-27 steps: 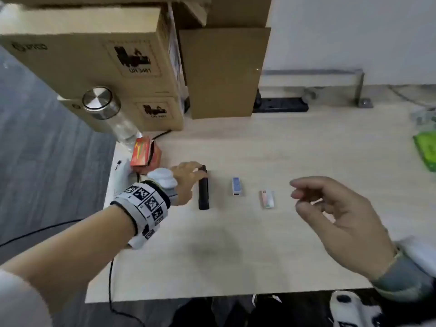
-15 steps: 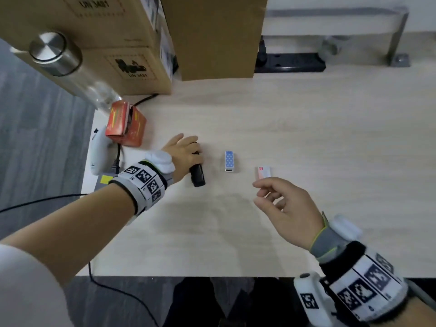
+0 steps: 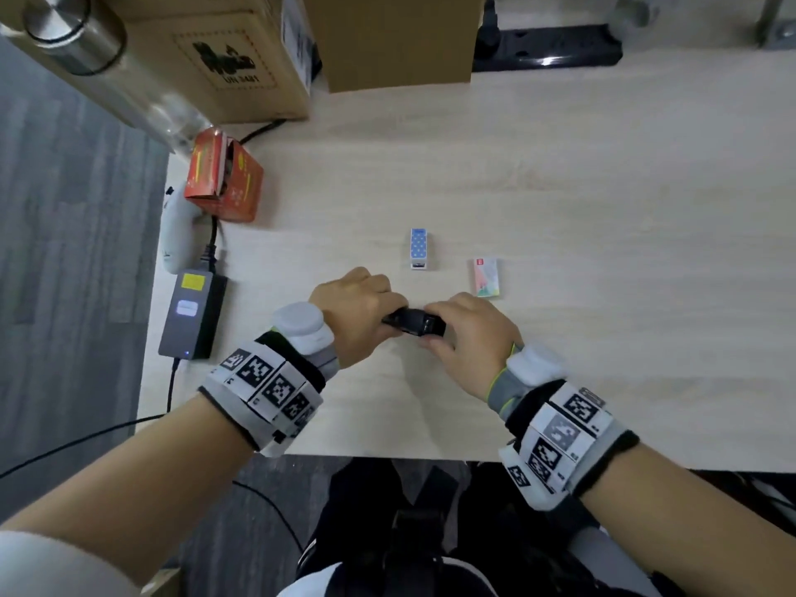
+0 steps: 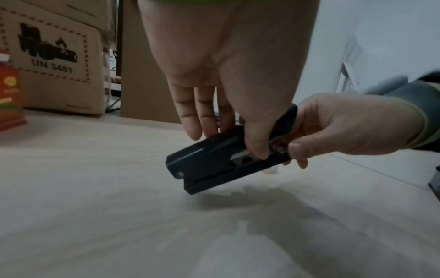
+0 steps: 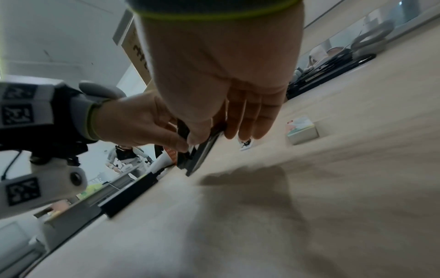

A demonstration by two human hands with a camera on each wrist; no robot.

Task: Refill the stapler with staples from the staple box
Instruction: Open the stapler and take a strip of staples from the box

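Observation:
A black stapler [image 3: 413, 323] hangs tilted just above the wooden table [image 3: 603, 209], closed, its shadow under it. My left hand [image 3: 366, 310] grips its left part, thumb and fingers curled around the body [image 4: 209, 159]. My right hand [image 3: 456, 333] pinches the other end [image 4: 333, 127]. In the right wrist view the stapler [image 5: 200, 156] sticks out below my right hand [image 5: 214, 120], with the left hand [image 5: 140, 124] beside it. A small blue dotted box [image 3: 418, 248] and a small white-pink box [image 3: 485, 277] lie just beyond the hands; I cannot tell which holds staples.
Cardboard boxes [image 3: 241, 58] stand at the back left, a red carton [image 3: 224, 183] in front of them. A grey power adapter [image 3: 191, 314] with its cable lies by the left edge. A black power strip [image 3: 547, 53] sits at the back. The table's front edge runs just under my wrists.
My left hand has lifted the stapler off the table and drawn it nearer. My right hand has moved left and taken hold of its other end. The head view has tilted down.

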